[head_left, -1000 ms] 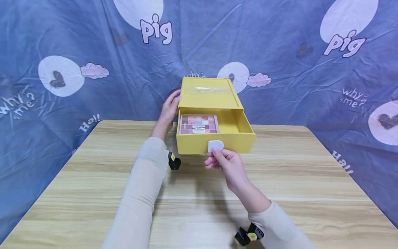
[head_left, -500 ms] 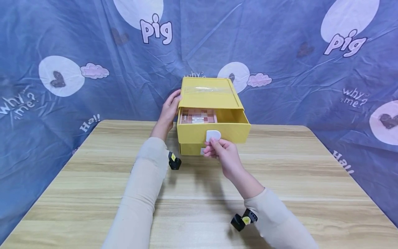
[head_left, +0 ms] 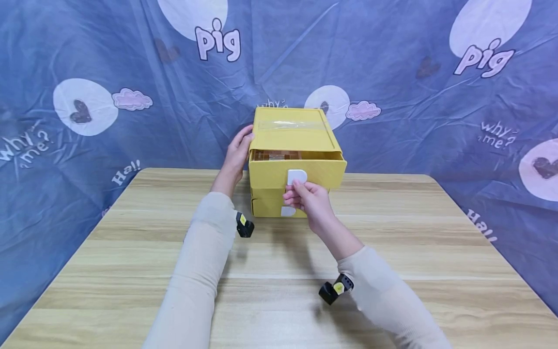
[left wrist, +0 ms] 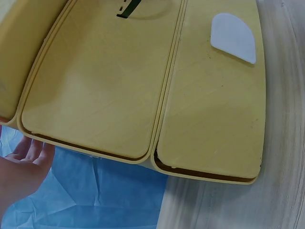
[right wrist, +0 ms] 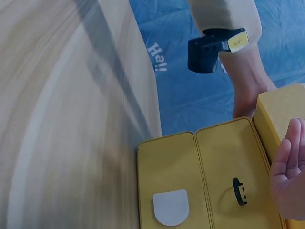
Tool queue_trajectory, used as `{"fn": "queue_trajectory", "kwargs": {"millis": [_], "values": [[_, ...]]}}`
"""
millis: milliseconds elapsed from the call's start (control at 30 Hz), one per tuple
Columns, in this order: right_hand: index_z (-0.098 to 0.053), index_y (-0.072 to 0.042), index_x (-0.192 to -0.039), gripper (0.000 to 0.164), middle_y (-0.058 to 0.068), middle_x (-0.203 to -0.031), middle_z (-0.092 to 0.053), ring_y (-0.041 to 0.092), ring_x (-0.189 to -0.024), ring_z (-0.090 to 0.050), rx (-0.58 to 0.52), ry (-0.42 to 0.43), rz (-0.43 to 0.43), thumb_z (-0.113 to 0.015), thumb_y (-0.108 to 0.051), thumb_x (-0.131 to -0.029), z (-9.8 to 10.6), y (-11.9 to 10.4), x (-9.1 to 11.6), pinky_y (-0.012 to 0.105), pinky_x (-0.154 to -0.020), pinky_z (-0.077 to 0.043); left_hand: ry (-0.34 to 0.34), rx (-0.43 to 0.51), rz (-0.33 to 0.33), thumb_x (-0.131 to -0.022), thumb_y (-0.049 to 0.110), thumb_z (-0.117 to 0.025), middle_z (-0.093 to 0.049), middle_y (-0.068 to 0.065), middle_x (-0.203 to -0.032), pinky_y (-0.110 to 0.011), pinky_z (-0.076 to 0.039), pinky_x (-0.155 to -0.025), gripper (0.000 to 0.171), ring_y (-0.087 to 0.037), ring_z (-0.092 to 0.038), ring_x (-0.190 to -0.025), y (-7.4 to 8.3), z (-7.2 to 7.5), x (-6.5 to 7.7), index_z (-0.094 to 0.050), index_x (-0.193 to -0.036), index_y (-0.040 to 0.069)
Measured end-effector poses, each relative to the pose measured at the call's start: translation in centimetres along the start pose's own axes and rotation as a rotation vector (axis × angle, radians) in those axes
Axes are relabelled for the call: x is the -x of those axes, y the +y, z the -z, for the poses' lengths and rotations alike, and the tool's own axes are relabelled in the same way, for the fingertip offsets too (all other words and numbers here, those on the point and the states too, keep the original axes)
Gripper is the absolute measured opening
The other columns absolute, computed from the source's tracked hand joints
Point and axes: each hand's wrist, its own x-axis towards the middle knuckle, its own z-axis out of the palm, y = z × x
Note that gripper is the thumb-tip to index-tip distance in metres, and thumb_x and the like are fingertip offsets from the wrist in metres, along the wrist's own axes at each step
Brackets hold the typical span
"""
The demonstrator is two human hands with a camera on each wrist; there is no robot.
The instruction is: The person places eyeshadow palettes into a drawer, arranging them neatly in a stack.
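Observation:
A yellow drawer cabinet stands at the back of the table, its top drawer pulled out a little way. Inside that drawer, only a strip of an eyeshadow palette shows above the front. My right hand pinches the drawer's white pull tab, thumb on its face. My left hand rests against the cabinet's left side, near the upper edge. In the left wrist view, its fingers lie along the side wall, the tips hidden behind the cabinet.
Below, the middle drawer carries a dark curved handle, and the bottom one a white tab. Both look pushed in. The wooden table reaches back to a blue printed cloth.
The top drawer has slid back into the cabinet, with my right hand moving along on its tab. The palette is now mostly covered, and the lower drawers show. My left hand stays put.

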Motion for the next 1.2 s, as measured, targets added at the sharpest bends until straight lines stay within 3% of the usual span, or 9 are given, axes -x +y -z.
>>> {"fn": "queue_trajectory", "kwargs": {"millis": [267, 500, 1200], "values": [[-0.050, 0.017, -0.101, 0.035, 0.001, -0.061, -0.060, 0.009, -0.055, -0.056, -0.002, 0.007, -0.046, -0.046, -0.016, -0.090, -0.2, -0.1, -1.2, 0.022, -0.057, -0.045, 0.005, -0.006, 0.010, -0.086, 0.024, -0.050, -0.049, -0.005, -0.115, -0.025, -0.038, -0.076, 0.040, -0.011, -0.048, -0.085, -0.1, 0.0, -0.1, -0.046, -0.126, 0.016], [-0.056, 0.008, -0.091, 0.026, 0.003, -0.062, -0.060, 0.010, -0.055, -0.056, -0.035, 0.022, -0.059, -0.047, -0.016, -0.090, -0.3, -0.2, -1.9, 0.020, -0.054, -0.044, 0.007, 0.012, 0.021, -0.086, 0.023, -0.051, -0.049, -0.004, -0.118, -0.026, -0.037, -0.078, 0.040, -0.013, -0.048, -0.090, 0.0, 0.0, 0.0, -0.046, -0.125, 0.016], [-0.055, 0.005, -0.088, 0.023, 0.002, -0.060, -0.060, 0.009, -0.053, -0.056, -0.074, 0.065, -0.077, -0.046, -0.017, -0.090, -0.8, -0.1, -3.3, 0.018, -0.050, -0.043, 0.012, 0.043, 0.014, -0.086, 0.021, -0.049, -0.048, -0.005, -0.119, -0.025, -0.038, -0.078, 0.040, -0.013, -0.048, -0.092, 0.0, -0.1, -0.2, -0.046, -0.126, 0.014]]}}
